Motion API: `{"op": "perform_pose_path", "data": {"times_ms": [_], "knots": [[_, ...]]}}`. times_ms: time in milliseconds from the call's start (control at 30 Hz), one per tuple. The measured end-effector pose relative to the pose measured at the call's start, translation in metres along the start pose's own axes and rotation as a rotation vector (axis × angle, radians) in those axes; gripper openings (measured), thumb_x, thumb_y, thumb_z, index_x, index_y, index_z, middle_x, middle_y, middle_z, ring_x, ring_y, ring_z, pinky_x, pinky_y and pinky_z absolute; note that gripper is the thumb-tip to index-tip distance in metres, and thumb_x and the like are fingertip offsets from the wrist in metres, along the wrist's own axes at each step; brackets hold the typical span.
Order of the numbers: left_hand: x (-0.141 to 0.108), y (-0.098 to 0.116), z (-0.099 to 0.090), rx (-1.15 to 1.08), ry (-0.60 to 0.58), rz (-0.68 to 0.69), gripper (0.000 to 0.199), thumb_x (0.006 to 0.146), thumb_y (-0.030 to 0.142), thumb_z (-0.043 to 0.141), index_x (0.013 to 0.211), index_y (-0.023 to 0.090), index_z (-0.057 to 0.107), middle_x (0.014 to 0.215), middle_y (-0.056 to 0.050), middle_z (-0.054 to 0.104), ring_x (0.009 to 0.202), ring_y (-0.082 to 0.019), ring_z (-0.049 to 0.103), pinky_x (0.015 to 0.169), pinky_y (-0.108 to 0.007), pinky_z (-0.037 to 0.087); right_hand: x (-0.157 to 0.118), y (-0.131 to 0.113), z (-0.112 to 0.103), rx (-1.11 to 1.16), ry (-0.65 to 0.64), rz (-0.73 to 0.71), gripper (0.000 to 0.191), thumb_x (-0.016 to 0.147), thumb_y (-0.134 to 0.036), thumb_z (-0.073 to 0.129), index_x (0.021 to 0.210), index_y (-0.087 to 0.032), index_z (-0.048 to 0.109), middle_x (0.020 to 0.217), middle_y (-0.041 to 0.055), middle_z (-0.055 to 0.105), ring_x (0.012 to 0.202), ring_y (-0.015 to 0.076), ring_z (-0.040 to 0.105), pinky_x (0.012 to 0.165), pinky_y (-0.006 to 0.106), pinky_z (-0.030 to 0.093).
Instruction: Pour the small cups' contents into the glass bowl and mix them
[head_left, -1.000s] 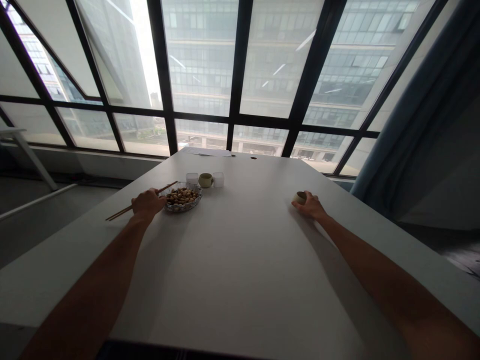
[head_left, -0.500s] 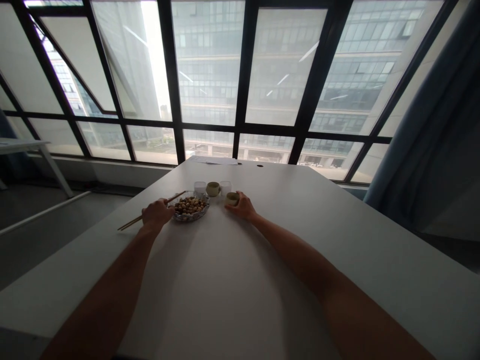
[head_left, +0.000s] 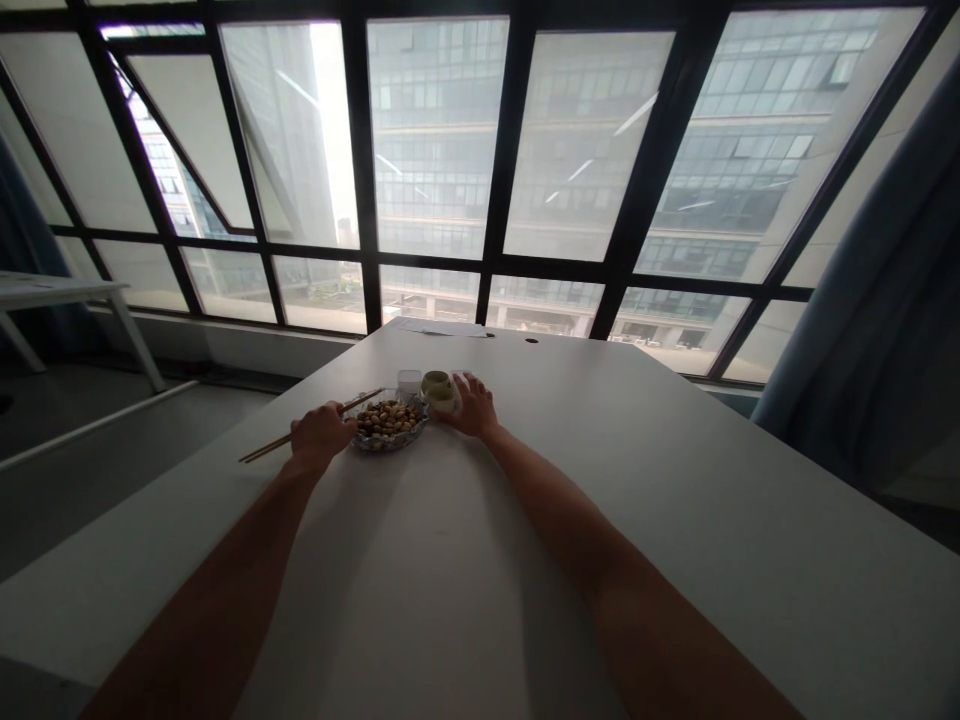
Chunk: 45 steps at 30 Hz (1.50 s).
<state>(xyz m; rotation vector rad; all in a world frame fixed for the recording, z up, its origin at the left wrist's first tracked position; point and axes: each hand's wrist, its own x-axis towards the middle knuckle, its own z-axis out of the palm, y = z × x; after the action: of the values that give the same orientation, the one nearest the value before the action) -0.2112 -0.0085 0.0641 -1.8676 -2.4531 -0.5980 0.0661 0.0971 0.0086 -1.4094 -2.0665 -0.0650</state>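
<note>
My left hand [head_left: 322, 434] is closed around a pair of wooden chopsticks [head_left: 264, 449], whose far ends reach over a clear, scalloped glass bowl [head_left: 397, 440]. Its fingertips are at the bowl's left rim. Brown nuts or beans [head_left: 386, 418] fill the bowl. To the right of the bowl, my right hand [head_left: 471, 408] grips a small olive-green cup [head_left: 442, 400] from its right side. Just behind that cup stands a second olive-green cup [head_left: 435, 380], partly covered by it. A small translucent container [head_left: 409, 380] is left of the second cup; another [head_left: 460, 377] is mostly hidden behind my right fingers.
These things stand on a long white table [head_left: 420, 560]. Papers [head_left: 442, 328] lie at its far end, beside two dark round holes. Large windows rise beyond, a blue curtain [head_left: 862, 330] hangs at right, and another white table [head_left: 60, 290] is at left.
My right hand has moved left with the cup, which is now close in front of the other cup. My left hand keeps its place by the bowl. The view has shifted slightly.
</note>
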Motion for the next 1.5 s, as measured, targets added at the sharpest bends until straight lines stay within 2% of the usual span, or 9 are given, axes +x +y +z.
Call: {"op": "perform_pose_path", "data": {"times_ms": [67,167,367,533,800,967,1067,1267,1500], "knots": [[0.000,0.000,0.000,0.006,-0.003,0.002,0.049,0.084,0.036,0.050,0.126,0.015,0.062,0.119,-0.019,0.069,0.115,-0.037,0.061,0.097,-0.048,0.041,0.003,0.004,0.002,-0.056,-0.065,0.038,0.112,0.072,-0.072,0.075,0.157,-0.017,0.026,0.162,0.0183,0.018,0.147,0.0409,0.015,0.117,0.055,0.024],[0.001,0.000,0.000,0.018,-0.007,0.000,0.049,0.084,0.037,0.050,0.125,0.016,0.063,0.118,-0.018,0.070,0.115,-0.037,0.061,0.097,-0.048,0.041,0.015,0.007,0.007,-0.066,-0.165,0.028,0.112,0.073,-0.073,0.073,0.157,-0.017,0.025,0.163,0.0166,0.016,0.149,0.0412,0.009,0.118,0.053,0.024],[0.004,-0.002,0.002,0.037,0.007,0.007,0.048,0.083,0.037,0.051,0.124,0.016,0.064,0.117,-0.017,0.071,0.113,-0.036,0.063,0.096,-0.048,0.044,0.042,0.011,0.019,-0.052,-0.216,-0.093,0.106,0.074,-0.066,0.075,0.156,-0.017,0.029,0.160,0.0151,0.026,0.148,0.0381,0.015,0.120,0.046,0.024],[0.004,-0.001,0.002,0.045,0.006,0.005,0.049,0.082,0.036,0.052,0.124,0.015,0.063,0.116,-0.018,0.071,0.113,-0.036,0.063,0.096,-0.048,0.044,0.055,0.007,0.023,-0.057,-0.257,-0.161,0.120,0.062,-0.058,0.087,0.157,-0.016,0.026,0.160,0.0159,0.025,0.146,0.0391,0.019,0.119,0.046,0.025],[-0.001,0.000,-0.002,0.048,0.022,0.016,0.048,0.081,0.035,0.055,0.124,0.016,0.063,0.114,-0.017,0.072,0.111,-0.036,0.064,0.094,-0.045,0.045,0.047,-0.005,0.022,-0.077,-0.185,-0.140,0.124,0.069,-0.054,0.084,0.158,-0.008,0.012,0.161,0.0208,0.019,0.147,0.0374,0.018,0.120,0.047,0.019],[-0.010,0.010,-0.005,-0.015,0.174,0.169,0.049,0.090,0.052,0.046,0.119,0.017,0.066,0.113,-0.015,0.071,0.111,-0.034,0.062,0.096,-0.043,0.042,0.003,0.021,0.001,-0.097,-0.196,-0.096,0.119,0.075,-0.068,0.073,0.159,-0.013,0.009,0.162,0.0208,0.018,0.148,0.0372,0.016,0.120,0.052,0.014],[-0.016,0.029,-0.007,-0.049,0.215,0.326,0.049,0.096,0.050,0.038,0.121,0.019,0.065,0.115,-0.013,0.070,0.112,-0.030,0.060,0.097,-0.040,0.040,-0.038,0.045,-0.025,-0.110,-0.242,-0.059,0.107,0.084,-0.071,0.063,0.159,-0.012,0.014,0.160,0.0206,0.022,0.148,0.0358,0.019,0.119,0.052,0.015],[-0.010,0.067,0.006,0.057,0.092,0.534,0.050,0.092,0.056,0.043,0.118,0.020,0.066,0.116,-0.014,0.067,0.114,-0.032,0.057,0.099,-0.042,0.038,-0.133,0.083,-0.086,-0.147,-0.328,-0.016,0.093,0.091,-0.073,0.047,0.159,-0.015,0.021,0.161,0.0164,0.025,0.148,0.0326,0.022,0.120,0.049,0.020],[0.013,0.063,0.019,0.096,-0.108,0.517,0.056,0.093,0.059,0.036,0.128,0.025,0.062,0.129,-0.012,0.063,0.124,-0.030,0.054,0.102,-0.038,0.038,-0.227,0.103,-0.138,-0.177,-0.290,0.001,0.082,0.094,-0.071,0.042,0.158,-0.022,0.027,0.158,0.0114,0.033,0.145,0.0282,0.030,0.119,0.045,0.027]]}}
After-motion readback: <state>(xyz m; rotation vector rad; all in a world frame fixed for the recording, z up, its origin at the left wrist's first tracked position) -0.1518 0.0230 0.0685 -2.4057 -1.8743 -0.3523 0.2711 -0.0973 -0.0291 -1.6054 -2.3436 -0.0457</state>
